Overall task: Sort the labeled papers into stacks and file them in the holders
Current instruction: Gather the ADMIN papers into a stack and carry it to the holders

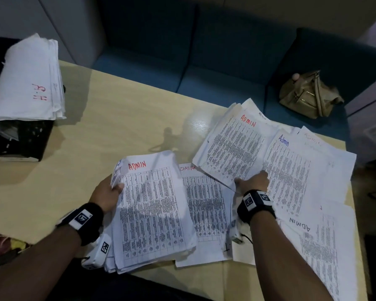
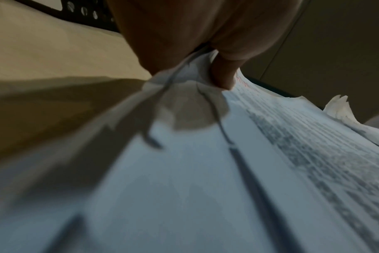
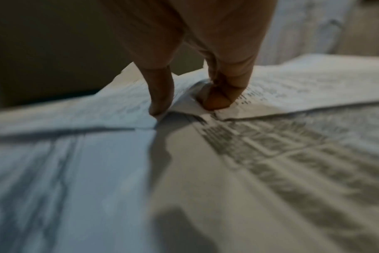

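Handling: judged light and limp sheet by sheet, prone to curl, slide and fan apart; gathered stack (image 1: 152, 211) heavier, edges uneven, likely to shed leaves if gripped loosely.
Where to hold: best taken at an edge or corner, thumb above and fingers beneath; loose sheets best drawn flat across the table (image 1: 100, 135) before lifting.
Left hand (image 1: 105, 195): clamped on the upper left edge of the stack labeled ADMIN, thumb on top, fingers under; edge bent upward in the left wrist view (image 2: 184, 77).
Right hand (image 1: 253, 182): reached forward, wrist low, thumb and fingertips (image 3: 216, 101) pinching the near corner of an ADMIN sheet (image 1: 234, 146) among the spread papers; corner crumpled slightly in the right wrist view.
Hands: apart, each closed on paper.
Loose papers (image 1: 308, 170): fanned over the right half of the table, overlapping, all visible labels reading ADMIN, one (image 1: 321, 242) turned upside down at the near right.
Filed stack (image 1: 28, 81): marked H.R, resting on top of a black holder (image 1: 20, 140) at the far left.
Step judged: collecting remaining ADMIN sheets onto the held stack; filing not yet done.
Beyond the table: tan bag (image 1: 308, 94) on a blue sofa (image 1: 215, 61).
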